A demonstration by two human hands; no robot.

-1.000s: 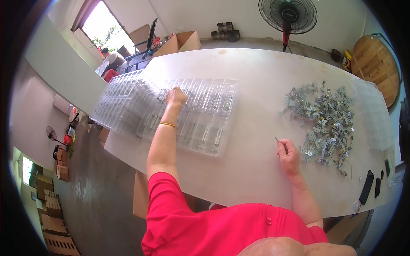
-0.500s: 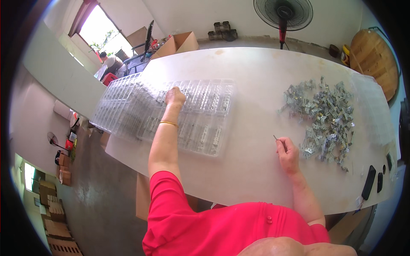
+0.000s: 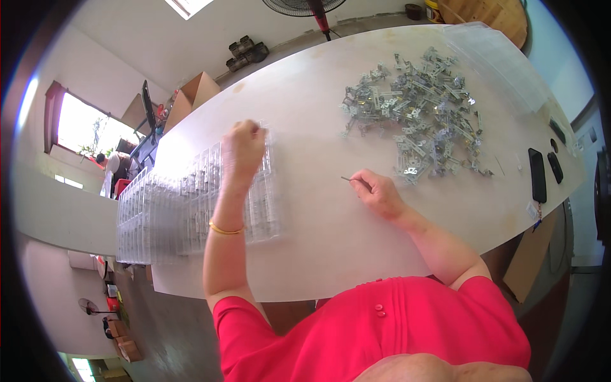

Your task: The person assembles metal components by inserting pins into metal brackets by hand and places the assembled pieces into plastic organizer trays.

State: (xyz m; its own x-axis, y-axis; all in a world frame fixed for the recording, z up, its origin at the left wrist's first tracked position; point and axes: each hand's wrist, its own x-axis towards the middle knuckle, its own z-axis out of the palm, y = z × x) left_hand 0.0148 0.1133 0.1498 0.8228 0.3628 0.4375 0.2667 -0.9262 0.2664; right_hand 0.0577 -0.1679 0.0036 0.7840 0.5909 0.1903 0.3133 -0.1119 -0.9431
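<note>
My left hand (image 3: 243, 149) is raised over the far right part of a clear plastic compartment tray (image 3: 270, 219). Its fingers are curled closed, a little blurred, and whatever they hold is hidden. Small metal parts fill many of the tray's narrow slots. Between thumb and fingers of my right hand (image 3: 380, 196) a thin metal rod (image 3: 346, 179) is pinched, its tip pointing left. That hand rests low over the white table (image 3: 312, 254), just short of a loose pile of small silvery metal brackets (image 3: 433, 114).
Another clear tray (image 3: 137, 223) overlaps on the left. Clear plastic sheets or lids (image 3: 499, 67) lie at the far right. Near the right edge are a black phone (image 3: 538, 175) and small dark objects. A standing fan (image 3: 318, 16) and an open cardboard box (image 3: 191, 95) are beyond the table.
My view has turned toward the right. My left hand has come up from the tray's middle slots and shifted toward its right edge. My right hand still pinches the rod near the pile.
</note>
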